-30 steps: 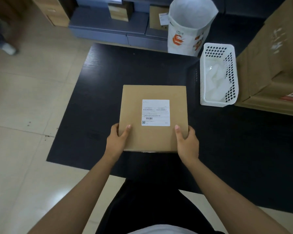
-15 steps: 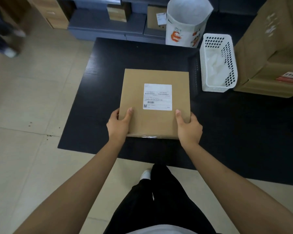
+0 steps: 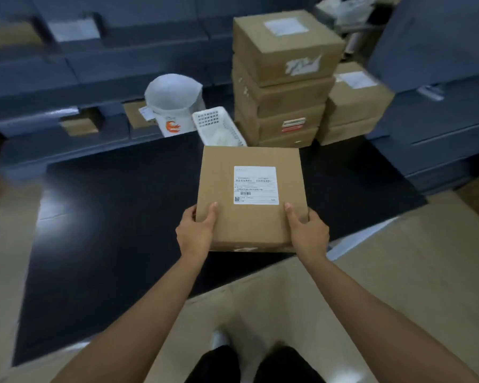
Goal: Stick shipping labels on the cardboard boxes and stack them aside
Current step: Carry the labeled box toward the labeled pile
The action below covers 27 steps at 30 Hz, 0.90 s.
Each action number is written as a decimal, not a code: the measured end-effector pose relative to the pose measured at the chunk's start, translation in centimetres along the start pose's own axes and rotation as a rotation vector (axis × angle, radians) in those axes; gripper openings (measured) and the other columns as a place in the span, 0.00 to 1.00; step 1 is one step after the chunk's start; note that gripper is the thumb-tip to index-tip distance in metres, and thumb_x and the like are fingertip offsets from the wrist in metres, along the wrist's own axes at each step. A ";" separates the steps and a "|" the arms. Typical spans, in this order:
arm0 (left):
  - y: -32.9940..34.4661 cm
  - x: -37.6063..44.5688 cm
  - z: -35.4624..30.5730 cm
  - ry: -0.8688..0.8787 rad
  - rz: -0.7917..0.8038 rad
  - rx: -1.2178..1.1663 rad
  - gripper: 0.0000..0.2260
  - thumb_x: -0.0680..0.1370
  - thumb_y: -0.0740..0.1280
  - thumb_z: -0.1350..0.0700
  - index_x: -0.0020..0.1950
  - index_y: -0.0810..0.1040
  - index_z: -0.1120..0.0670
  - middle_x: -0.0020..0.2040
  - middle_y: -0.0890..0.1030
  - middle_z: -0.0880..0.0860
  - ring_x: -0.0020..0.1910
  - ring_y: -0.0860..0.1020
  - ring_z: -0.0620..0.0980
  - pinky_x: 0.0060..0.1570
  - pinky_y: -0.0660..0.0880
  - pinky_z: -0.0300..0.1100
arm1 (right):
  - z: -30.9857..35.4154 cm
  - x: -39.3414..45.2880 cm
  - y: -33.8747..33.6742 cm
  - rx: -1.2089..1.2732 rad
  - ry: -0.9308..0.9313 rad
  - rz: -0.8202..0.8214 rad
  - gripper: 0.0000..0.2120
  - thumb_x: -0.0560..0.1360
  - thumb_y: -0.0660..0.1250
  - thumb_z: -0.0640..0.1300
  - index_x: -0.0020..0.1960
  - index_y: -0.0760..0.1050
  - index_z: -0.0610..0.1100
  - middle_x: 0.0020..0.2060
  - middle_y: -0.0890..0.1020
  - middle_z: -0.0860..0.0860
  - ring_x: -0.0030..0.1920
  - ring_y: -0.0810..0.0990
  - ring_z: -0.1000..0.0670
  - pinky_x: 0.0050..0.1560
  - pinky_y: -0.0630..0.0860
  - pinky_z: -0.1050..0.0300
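I hold the cardboard box (image 3: 250, 197) out in front of me with both hands, above the near right part of the black tabletop (image 3: 116, 205). My left hand (image 3: 195, 234) grips the box's near left corner, thumb lying on the top face and fingers curled underneath; my right hand (image 3: 307, 232) grips the near right corner in the same way. The hands are apart, one at each side of the box. A white shipping label (image 3: 256, 185) is stuck flat on the top face, toward its right half, with a barcode and a small square code on it. At the far right corner of the tabletop stands a stack of boxes (image 3: 284, 78), with a shorter stack (image 3: 354, 106) just beside it on the right. A white perforated basket (image 3: 219, 125) sits just left of the stack, partly hidden behind the box I carry, and a white paper bag (image 3: 174, 103) with an orange print stands next to the basket at the far edge.
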<state>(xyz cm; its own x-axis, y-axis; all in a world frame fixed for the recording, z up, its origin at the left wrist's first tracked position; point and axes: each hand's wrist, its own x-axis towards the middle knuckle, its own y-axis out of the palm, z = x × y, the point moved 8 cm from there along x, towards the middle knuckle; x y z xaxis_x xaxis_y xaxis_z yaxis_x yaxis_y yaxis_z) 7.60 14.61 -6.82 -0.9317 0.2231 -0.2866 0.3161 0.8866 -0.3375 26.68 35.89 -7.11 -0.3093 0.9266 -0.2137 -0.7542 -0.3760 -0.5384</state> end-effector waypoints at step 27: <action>48.1 -16.3 -16.7 0.254 0.560 0.125 0.24 0.75 0.66 0.39 0.64 0.74 0.53 0.56 0.78 0.51 0.50 0.75 0.48 0.46 0.70 0.42 | -17.3 17.2 -41.9 0.016 0.288 -0.519 0.29 0.73 0.61 0.67 0.63 0.75 0.47 0.52 0.83 0.48 0.52 0.80 0.44 0.49 0.76 0.53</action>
<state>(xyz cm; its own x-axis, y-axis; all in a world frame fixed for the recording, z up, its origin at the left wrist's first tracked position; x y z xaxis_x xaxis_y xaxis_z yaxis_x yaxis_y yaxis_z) 35.03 60.41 -3.46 -0.6272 0.7431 -0.2333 0.7729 0.5568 -0.3044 62.98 67.66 -2.32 0.2699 0.9527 -0.1400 -0.7744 0.1284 -0.6196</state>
